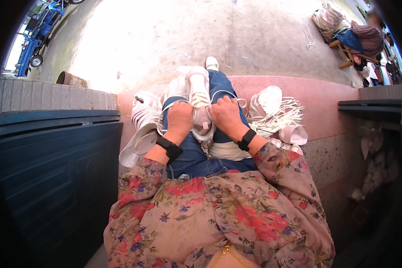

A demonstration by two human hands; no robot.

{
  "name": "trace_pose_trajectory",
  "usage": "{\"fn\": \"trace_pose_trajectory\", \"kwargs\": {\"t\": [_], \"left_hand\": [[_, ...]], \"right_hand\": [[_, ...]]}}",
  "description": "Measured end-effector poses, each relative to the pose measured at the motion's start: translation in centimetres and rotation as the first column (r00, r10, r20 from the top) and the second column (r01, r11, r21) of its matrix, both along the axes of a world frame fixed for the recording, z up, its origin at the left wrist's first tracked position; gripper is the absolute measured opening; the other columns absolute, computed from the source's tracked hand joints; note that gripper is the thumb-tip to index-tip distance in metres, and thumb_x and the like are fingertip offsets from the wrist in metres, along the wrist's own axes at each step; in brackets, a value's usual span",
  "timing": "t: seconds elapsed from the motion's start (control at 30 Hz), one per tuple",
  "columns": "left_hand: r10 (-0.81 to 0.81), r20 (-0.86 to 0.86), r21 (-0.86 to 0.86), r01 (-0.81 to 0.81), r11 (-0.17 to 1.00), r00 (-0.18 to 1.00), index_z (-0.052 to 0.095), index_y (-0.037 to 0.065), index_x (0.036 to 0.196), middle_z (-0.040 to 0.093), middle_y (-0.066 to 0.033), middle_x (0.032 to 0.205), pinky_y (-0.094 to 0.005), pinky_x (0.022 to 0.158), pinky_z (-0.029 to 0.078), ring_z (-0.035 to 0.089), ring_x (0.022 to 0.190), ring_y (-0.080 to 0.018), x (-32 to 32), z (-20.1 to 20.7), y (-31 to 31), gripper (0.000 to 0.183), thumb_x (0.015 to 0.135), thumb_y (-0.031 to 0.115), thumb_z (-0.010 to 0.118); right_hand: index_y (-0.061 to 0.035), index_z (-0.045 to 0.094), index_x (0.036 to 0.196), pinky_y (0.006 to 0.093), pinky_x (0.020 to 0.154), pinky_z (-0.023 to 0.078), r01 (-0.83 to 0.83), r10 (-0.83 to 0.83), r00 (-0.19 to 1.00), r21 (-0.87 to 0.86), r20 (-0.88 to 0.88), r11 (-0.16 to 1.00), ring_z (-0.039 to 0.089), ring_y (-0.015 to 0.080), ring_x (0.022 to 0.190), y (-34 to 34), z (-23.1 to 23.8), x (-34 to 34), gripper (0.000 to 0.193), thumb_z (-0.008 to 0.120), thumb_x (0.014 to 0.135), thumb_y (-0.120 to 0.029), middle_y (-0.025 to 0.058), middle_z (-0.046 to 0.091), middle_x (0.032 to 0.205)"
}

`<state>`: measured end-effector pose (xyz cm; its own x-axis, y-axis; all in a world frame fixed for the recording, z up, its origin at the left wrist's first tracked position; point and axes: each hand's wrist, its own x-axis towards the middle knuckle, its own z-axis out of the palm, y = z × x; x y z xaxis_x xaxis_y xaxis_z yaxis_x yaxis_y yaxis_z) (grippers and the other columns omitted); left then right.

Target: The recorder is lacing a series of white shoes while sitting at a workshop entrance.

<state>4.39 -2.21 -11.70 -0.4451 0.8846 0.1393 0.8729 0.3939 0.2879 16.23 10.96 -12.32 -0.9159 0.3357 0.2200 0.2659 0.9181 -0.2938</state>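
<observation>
Shoe (201,109), white with pale pink, sits between my legs — laced top facing up at me, toe pointing away. My left hand (181,118) is curled closed on the white lace (200,97) at one side of it; my right hand (228,116) grips the lace at the other, with slack loops past both. Beside my left leg lie other pale shoes (145,115) — and to my right, a heap of loose laces (282,117).
</observation>
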Motion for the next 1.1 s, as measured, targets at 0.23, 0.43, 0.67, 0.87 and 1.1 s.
{"fn": "trace_pose_trajectory", "kwargs": {"t": [0.23,0.43,0.67,0.87,1.1], "left_hand": [[0.141,-0.116,0.04,-0.137,0.99,0.983,0.059,0.008,0.077,0.056,-0.0064,0.071,-0.0371,0.063,0.038,0.05,0.076,-0.0245,2.6,1.6,-0.8,0.015,0.071,0.021,0.062],[0.126,0.166,0.114,-0.146,0.983,0.978,0.059,0.006,0.082,0.059,-0.0088,0.077,-0.0393,0.065,0.042,0.052,0.079,-0.0276,1.2,0.1,-1.4,0.014,0.075,0.018,0.057],[0.017,0.678,0.108,-0.123,0.987,0.735,0.055,0.0,0.099,0.06,-0.0159,0.079,-0.037,0.058,0.047,0.06,0.065,-0.0284,-2.7,1.5,6.1,0.025,0.078,0.012,0.056],[0.265,0.87,-0.382,0.228,0.896,0.416,0.044,-0.002,0.116,0.058,-0.0091,0.069,-0.0222,0.035,0.038,0.052,0.042,-0.0115,-2.8,2.4,10.0,0.047,0.074,0.006,0.06],[0.305,0.952,-0.303,0.035,0.952,-0.037,0.038,-0.001,0.121,0.052,-0.0036,0.066,-0.0198,0.039,0.036,0.048,0.048,-0.0073,-4.9,3.3,7.6,0.05,0.075,0.003,0.059]], "right_hand": [[-0.0079,0.06,0.067,0.036,0.066,0.035,0.007,-0.006,1.0,-0.024,0.029,1.0,0.049,0.0218,0.076,-0.7,0.1,0.5,0.016,0.06,0.073,-0.023,0.0058,0.051,0.068],[-0.0051,0.059,0.076,0.0388,0.066,0.039,0.072,-0.054,0.992,-0.166,0.113,0.984,0.051,0.0261,0.079,0.0,-0.8,0.5,0.013,0.058,0.073,-0.018,0.0096,0.056,0.075],[-0.0038,0.048,0.077,0.0421,0.061,0.043,-0.011,-0.042,0.994,-0.462,-0.106,0.887,0.053,0.0315,0.072,0.1,-0.3,0.7,0.007,0.053,0.073,-0.007,0.0141,0.054,0.07],[-0.0031,0.049,0.082,0.0401,0.059,0.043,-0.06,-0.036,0.977,-0.44,-0.208,0.896,0.054,0.0316,0.069,-0.2,-1.5,0.5,0.011,0.055,0.077,-0.011,0.0148,0.054,0.07],[-0.0041,0.057,0.071,0.0328,0.061,0.041,-0.224,0.225,0.974,-0.057,0.021,0.973,0.052,0.0241,0.073,0.5,-0.5,-0.1,0.007,0.054,0.067,-0.009,0.0084,0.056,0.071]]}}
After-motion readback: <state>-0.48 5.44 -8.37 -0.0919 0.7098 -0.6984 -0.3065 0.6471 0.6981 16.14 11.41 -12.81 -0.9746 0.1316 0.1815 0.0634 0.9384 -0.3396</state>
